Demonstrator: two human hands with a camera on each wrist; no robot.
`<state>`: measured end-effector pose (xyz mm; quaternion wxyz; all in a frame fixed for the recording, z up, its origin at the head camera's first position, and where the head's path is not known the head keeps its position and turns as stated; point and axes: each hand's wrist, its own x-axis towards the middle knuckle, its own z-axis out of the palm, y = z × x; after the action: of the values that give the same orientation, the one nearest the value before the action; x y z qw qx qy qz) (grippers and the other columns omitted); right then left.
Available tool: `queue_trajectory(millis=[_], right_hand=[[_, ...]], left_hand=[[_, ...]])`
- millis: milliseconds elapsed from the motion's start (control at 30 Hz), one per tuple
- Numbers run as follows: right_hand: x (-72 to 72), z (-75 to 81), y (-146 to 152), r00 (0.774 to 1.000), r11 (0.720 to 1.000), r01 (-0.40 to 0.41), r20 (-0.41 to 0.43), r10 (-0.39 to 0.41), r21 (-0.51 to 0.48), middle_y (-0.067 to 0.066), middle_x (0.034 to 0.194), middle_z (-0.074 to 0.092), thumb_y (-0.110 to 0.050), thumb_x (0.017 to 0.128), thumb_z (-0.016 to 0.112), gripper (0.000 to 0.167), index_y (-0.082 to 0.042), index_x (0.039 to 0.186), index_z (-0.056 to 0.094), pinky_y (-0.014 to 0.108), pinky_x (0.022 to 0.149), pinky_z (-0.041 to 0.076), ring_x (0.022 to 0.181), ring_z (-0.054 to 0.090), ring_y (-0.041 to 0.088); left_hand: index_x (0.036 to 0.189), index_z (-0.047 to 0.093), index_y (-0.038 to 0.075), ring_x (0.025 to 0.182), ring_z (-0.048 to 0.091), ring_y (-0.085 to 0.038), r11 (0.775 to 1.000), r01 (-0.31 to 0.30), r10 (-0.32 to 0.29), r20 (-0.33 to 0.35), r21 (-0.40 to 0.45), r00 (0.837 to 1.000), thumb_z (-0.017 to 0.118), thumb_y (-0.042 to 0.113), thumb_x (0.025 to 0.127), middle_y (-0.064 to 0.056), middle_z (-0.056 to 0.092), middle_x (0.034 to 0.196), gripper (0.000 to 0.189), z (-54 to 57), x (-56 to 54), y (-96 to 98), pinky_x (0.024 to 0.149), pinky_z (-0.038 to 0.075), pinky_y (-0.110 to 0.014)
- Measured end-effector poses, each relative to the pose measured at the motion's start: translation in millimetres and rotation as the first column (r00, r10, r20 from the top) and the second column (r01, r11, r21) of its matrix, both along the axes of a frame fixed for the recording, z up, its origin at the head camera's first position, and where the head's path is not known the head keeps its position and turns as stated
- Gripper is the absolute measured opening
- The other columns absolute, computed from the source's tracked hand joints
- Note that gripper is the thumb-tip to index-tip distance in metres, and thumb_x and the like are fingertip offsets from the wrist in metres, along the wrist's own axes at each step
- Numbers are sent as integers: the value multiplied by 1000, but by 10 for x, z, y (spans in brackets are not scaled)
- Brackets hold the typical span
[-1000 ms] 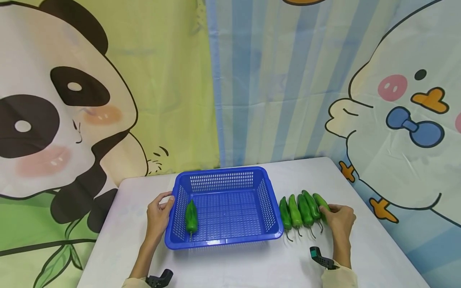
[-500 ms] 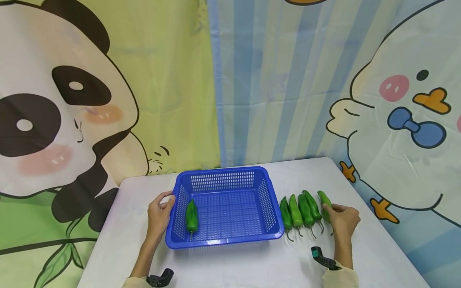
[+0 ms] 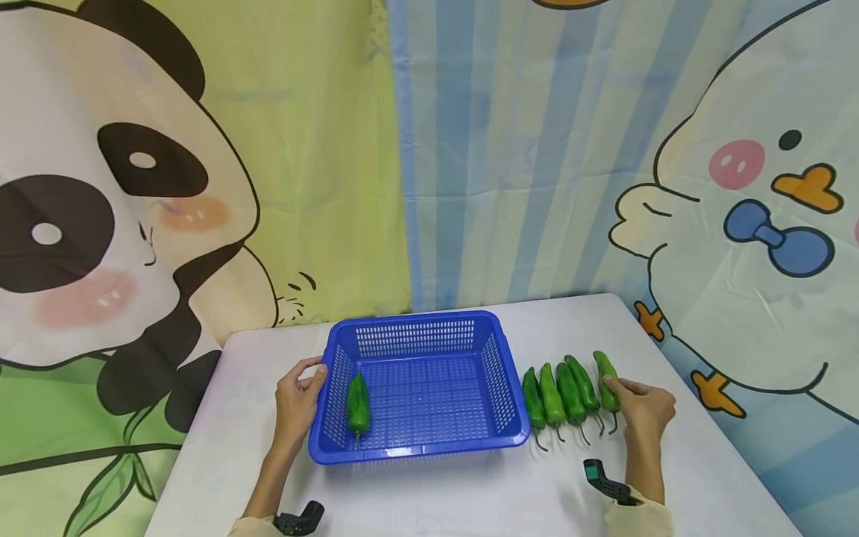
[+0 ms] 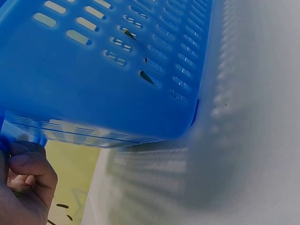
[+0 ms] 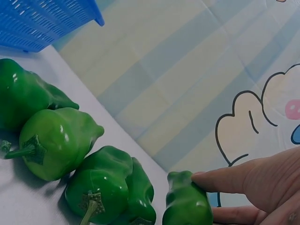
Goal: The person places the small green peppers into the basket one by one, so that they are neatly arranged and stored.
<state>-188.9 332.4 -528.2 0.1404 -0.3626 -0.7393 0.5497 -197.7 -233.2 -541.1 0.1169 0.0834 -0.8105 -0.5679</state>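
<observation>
My left hand (image 3: pixel 295 395) grips the left rim of a blue plastic basket (image 3: pixel 419 450); in the left wrist view, its fingers (image 4: pixel 35 166) curl at the rim. One green pepper (image 3: pixel 358 406) lies inside the basket near its left wall. To the right of the basket, several green peppers (image 3: pixel 569 391) lie side by side on the table, stems toward me. Slightly apart at the right end of this row is another green pepper (image 3: pixel 605 373), which my right hand (image 3: pixel 646 410) pinches from its right side. In the right wrist view, one fingertip (image 5: pixel 199 178) touches this pepper's upper end.
The white-covered table (image 3: pixel 456 500) ends at a back edge just behind the basket. Behind it hangs a cartoon-printed cloth (image 3: pixel 470 186) with a panda and a white chick. Both wrists carry a small black device (image 3: pixel 607 485).
My right hand has drawn the end pepper a little to the right, opening a gap from the others, and its tip now points more up and left. Left hand and basket stay put.
</observation>
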Motion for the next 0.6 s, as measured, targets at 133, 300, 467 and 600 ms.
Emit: queue_trajectory(millis=[133, 300, 467, 600], right_hand=[[1, 26, -6, 1000, 999, 7, 6, -7, -46, 38, 162, 46, -28, 96, 83, 52, 13, 128, 73, 66, 128, 32, 157, 38, 55], [-11, 54, -13, 1000, 996, 9, 22, -7, -91, 35, 167, 42, -32, 96, 83, 56, 10, 131, 72, 72, 125, 34, 157, 38, 52], [-2, 68, -20, 1000, 992, 3, 31, 1, -129, 35, 168, 40, -38, 95, 84, 61, 8, 133, 73, 79, 121, 29, 154, 40, 51], [-4, 97, -53, 1000, 988, 11, 17, -9, -156, 32, 162, 47, -37, 95, 85, 60, 8, 133, 72, 80, 123, 26, 138, 55, 41]], left_hand=[[142, 66, 4, 65, 75, -8, 1000, 0, 0, -1, 0, 1000, 59, 32, 114, -28, 82, 101, 40, 1, -1, 1, 60, 59, -22], [142, 66, 4, 64, 75, -8, 1000, 2, -2, -2, 6, 1000, 59, 33, 114, -28, 82, 100, 40, -1, 3, -3, 60, 59, -22], [143, 66, 3, 64, 75, -8, 1000, 5, -5, 0, 5, 1000, 59, 33, 114, -28, 82, 100, 41, -1, 5, -7, 60, 59, -22], [142, 66, 4, 64, 75, -9, 1000, 3, -3, 1, 3, 1000, 59, 33, 114, -28, 82, 100, 41, -4, -5, -1, 60, 59, -22]])
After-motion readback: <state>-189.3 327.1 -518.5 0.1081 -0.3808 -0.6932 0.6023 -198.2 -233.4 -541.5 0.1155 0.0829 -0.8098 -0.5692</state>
